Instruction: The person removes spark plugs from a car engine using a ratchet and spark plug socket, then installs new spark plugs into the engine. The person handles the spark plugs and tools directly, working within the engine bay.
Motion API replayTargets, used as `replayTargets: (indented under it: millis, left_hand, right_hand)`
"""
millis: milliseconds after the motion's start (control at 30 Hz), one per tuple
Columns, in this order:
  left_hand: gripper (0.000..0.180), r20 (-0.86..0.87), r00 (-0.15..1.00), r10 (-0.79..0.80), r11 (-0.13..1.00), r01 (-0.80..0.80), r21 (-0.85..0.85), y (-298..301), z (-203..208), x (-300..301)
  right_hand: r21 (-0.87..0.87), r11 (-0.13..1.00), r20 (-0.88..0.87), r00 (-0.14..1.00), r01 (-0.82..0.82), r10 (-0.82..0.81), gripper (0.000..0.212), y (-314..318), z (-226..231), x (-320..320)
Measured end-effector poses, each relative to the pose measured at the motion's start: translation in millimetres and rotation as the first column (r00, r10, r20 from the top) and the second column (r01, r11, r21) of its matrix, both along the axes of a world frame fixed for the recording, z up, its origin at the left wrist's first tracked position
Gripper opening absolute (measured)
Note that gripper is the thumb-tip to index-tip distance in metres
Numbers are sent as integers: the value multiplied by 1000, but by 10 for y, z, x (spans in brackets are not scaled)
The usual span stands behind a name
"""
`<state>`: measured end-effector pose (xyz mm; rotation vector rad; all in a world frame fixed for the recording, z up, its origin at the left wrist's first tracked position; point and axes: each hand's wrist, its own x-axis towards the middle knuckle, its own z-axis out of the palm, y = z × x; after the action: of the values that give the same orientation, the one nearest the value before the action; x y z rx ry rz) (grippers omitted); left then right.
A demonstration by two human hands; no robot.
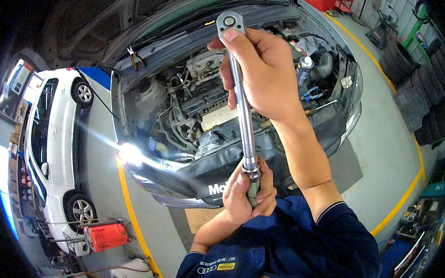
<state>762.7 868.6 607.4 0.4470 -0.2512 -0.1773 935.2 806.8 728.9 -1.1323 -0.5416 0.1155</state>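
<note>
A long chrome torque wrench [245, 122] stands almost upright in front of me, its round ratchet head at the top. My right hand [269, 71] closes round the upper shaft just below the head, with the thumb pressed on the head. Lower down, my left hand [243, 201] is wrapped round the wrench's greenish handle, below the ringed collar. Behind the wrench lies the open engine bay of a car, with its engine [200, 97] partly hidden by my right hand and the tool.
Pliers [134, 58] lie at the bay's far left corner. A spray can [305, 70] and a blue-handled tool [310, 94] rest at its right side. A bright lamp [130, 153] glares at the front left. A white car [51, 138] stands left; stacked tyres [433, 77] stand right.
</note>
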Motion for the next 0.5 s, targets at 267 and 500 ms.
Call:
replayTargets:
  millis: [267, 500]
  left_hand:
    - [49, 28, 967, 251, 856, -236, 460, -34, 37, 56]
    - [49, -44, 953, -300, 909, 271, -318, 85, -79, 137]
  right_hand:
    - [3, 995, 31, 994, 104, -104, 38, -61, 38, 4]
    - [92, 994, 9, 998, 60, -61, 46, 3, -27, 72]
